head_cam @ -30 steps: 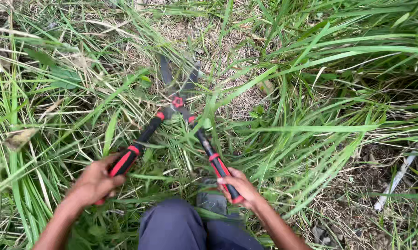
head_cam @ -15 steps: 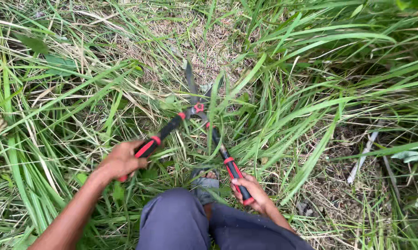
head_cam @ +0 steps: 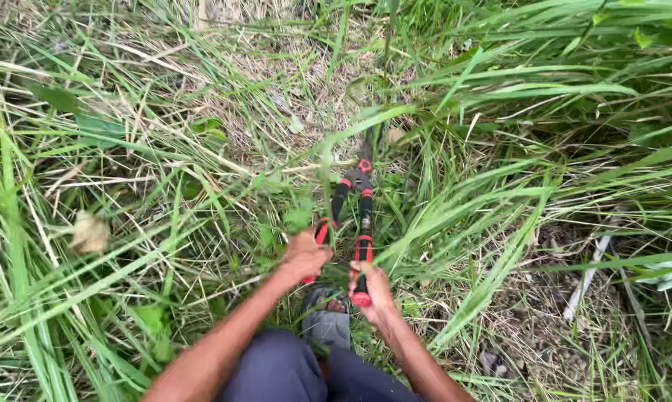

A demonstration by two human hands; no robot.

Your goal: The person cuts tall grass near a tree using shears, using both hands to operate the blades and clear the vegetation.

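Note:
I hold long-handled garden shears (head_cam: 354, 186) with black shafts and red grips, pointing away from me into tall green grass. My left hand (head_cam: 304, 255) grips the left handle and my right hand (head_cam: 371, 285) grips the right handle. The two handles lie almost side by side and the blades are closed, mostly hidden among the grass blades ahead. My knee in dark trousers (head_cam: 284, 368) and a grey shoe (head_cam: 327, 320) show just below the hands.
Tall green grass clumps (head_cam: 500, 149) stand to the right and left. Dry cut straw (head_cam: 261, 67) covers the ground ahead. A pale stick (head_cam: 589, 275) lies at the right and a dry brown leaf (head_cam: 90, 234) at the left.
The handles, wide apart before, have been squeezed together, closing the blades. My hands came close to each other and the view shifted forward over the grass.

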